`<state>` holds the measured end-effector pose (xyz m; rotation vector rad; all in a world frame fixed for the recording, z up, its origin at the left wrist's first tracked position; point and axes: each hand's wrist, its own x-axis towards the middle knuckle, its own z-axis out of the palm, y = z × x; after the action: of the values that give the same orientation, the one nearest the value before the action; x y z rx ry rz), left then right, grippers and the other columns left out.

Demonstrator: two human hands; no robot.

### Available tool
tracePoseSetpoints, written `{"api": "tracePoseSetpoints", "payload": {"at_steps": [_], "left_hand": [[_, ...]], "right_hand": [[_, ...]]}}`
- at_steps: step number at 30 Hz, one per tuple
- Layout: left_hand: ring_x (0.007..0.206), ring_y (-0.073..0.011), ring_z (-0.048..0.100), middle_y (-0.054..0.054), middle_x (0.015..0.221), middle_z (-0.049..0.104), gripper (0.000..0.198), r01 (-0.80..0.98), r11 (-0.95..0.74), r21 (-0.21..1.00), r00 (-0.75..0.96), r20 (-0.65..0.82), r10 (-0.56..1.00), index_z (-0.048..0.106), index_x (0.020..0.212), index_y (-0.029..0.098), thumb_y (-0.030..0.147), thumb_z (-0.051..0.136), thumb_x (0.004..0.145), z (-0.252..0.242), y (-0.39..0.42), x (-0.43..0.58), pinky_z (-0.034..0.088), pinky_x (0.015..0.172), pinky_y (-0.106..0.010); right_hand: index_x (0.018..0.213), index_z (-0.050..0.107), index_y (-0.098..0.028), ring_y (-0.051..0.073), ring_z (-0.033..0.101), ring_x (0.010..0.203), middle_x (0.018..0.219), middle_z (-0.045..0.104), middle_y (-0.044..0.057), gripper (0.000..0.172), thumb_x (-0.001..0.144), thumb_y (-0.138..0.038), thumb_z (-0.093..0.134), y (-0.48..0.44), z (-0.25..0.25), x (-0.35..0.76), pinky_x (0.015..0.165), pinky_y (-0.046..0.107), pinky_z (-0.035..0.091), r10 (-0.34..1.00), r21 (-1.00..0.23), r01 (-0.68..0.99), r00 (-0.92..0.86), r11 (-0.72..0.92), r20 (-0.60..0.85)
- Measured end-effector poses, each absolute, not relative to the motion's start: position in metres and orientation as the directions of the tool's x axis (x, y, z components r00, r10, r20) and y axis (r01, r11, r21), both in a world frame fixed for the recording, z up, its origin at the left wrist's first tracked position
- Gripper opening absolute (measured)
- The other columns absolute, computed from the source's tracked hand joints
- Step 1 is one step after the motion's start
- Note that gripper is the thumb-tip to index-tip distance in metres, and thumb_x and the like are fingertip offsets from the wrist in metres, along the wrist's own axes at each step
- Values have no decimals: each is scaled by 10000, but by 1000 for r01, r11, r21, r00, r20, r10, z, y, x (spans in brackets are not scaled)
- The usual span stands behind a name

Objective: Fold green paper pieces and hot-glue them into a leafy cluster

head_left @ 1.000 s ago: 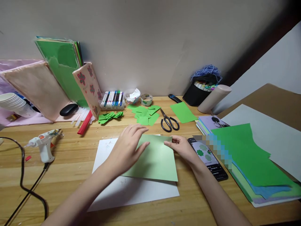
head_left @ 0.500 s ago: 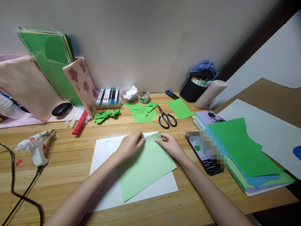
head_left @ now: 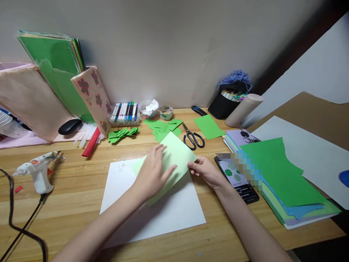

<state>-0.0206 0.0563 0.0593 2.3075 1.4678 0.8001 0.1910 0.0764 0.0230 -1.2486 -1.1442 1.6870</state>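
A sheet of light green paper (head_left: 177,156) is tilted up off a white sheet of paper (head_left: 174,213) on the wooden table. My right hand (head_left: 204,169) pinches its right corner between thumb and fingers. My left hand (head_left: 154,173) lies over the green sheet's left part with its fingers spread; whether the palm touches the paper is hard to see. Faint pencil marks show on the white sheet. Just beyond the green sheet lie black-handled scissors (head_left: 194,140) and cut bright green paper pieces (head_left: 160,129).
A phone (head_left: 240,182) and a stack of coloured paper (head_left: 283,174) lie to the right. At left is a white glue gun (head_left: 40,171) with a black cord. Along the wall stand a marker box (head_left: 125,114), a tape roll (head_left: 166,112) and a pale bottle (head_left: 244,110).
The light green sheet has been lifted and turned, its far corner now near the cut pieces. My left hand has opened from its pinch; my right hand now grips the right corner.
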Motion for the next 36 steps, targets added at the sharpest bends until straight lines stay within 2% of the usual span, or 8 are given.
{"api": "tracePoseSetpoints", "payload": {"at_steps": [4, 9, 15, 19, 24, 26, 31, 36], "left_hand": [[1256, -298, 359, -195, 1365, 351, 712, 717, -528, 454, 477, 234, 848, 214, 1338, 137, 418, 541, 772, 66, 35, -8, 369, 989, -442], [877, -225, 608, -117, 1032, 618, 432, 822, -460, 337, 445, 124, 887, 404, 1222, 143, 77, 365, 797, 67, 26, -8, 491, 691, -338], [643, -146, 553, -19, 739, 607, 204, 734, -269, 623, 139, 249, 958, 551, 922, 177, 195, 354, 872, 100, 32, -29, 406, 577, -233], [727, -168, 566, -33, 821, 616, 249, 582, -138, 801, 42, 140, 989, 549, 940, 171, 334, 372, 879, 98, 54, -46, 430, 621, -254], [1115, -257, 471, -154, 1231, 463, 459, 690, -133, 711, -28, 210, 977, 367, 1253, 140, 337, 441, 845, 71, 61, -39, 388, 913, -416], [1241, -275, 338, -176, 1310, 374, 547, 717, -191, 670, 35, 239, 970, 316, 1291, 126, 359, 481, 824, 70, 50, -27, 297, 1008, -451], [1286, -236, 309, -111, 1371, 366, 529, 484, -32, 874, 297, -129, 946, 334, 1297, 207, 464, 431, 845, 86, 21, -5, 259, 1057, -412], [1245, -251, 383, -137, 1322, 433, 599, 220, 209, 953, 176, -250, 952, 313, 1306, 173, 482, 470, 818, 97, 30, -9, 308, 1024, -402]], "right_hand": [[610, 570, -147, 62, 417, 430, 490, 506, -38, 365, 567, -460, 751, 69, 25, 180, 411, 191, 281, 928, -952, -58, -247, -300, -277], [680, 591, -159, 105, 494, 508, 579, 578, 7, 378, 569, -484, 750, 65, 27, 177, 480, 221, 392, 960, -976, -135, -244, -171, -134], [1154, 511, -241, 201, 514, 1027, 1211, 530, 79, 629, 599, -393, 765, 71, 31, 182, 825, 290, 436, 987, -984, -84, 27, 159, 157], [947, 620, -177, 179, 580, 811, 922, 639, 69, 358, 701, -432, 669, 69, 32, 182, 744, 298, 455, 970, -996, -79, -241, -50, -29], [550, 538, -146, 84, 440, 494, 518, 499, -27, 358, 659, -449, 692, 67, 29, 180, 485, 213, 349, 971, -989, -37, -200, -140, -130], [523, 512, -147, 73, 412, 472, 486, 468, -40, 377, 640, -449, 704, 66, 29, 179, 462, 205, 317, 976, -990, -24, -170, -138, -132], [560, 569, -135, 98, 463, 507, 526, 535, -17, 352, 569, -437, 748, 61, 40, 164, 480, 218, 356, 975, -992, -2, -180, -129, -127], [733, 693, -161, 186, 580, 742, 761, 648, 38, 290, 604, -417, 736, 56, 68, 139, 667, 284, 449, 941, -998, 31, -337, 61, 47]]}}
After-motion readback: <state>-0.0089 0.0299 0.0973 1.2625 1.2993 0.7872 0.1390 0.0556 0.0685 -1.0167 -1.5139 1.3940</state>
